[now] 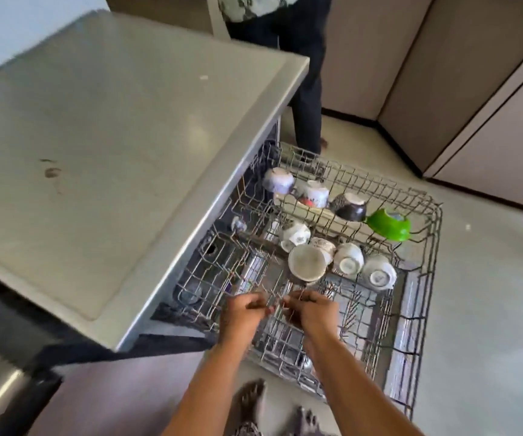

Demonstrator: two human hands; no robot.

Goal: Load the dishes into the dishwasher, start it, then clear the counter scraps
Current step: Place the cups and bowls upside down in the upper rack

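Note:
The dishwasher's upper wire rack point(423, 278) is pulled out over the open door. It holds several upturned cups and bowls: a green bowl point(389, 226), a dark cup point(351, 207), and white cups point(305, 262) in two rows. My left hand point(244, 313) and my right hand point(312, 309) are side by side at the rack's near part, fingers curled round its thin wires. The image is blurred, so I cannot tell whether they also pinch a small item.
The grey countertop point(112, 152) covers the left half, with a small stain and a white scrap point(204, 77). Another person's legs point(304, 89) stand behind the rack. Beige cabinets point(489, 105) line the right. My bare feet point(254, 401) are below.

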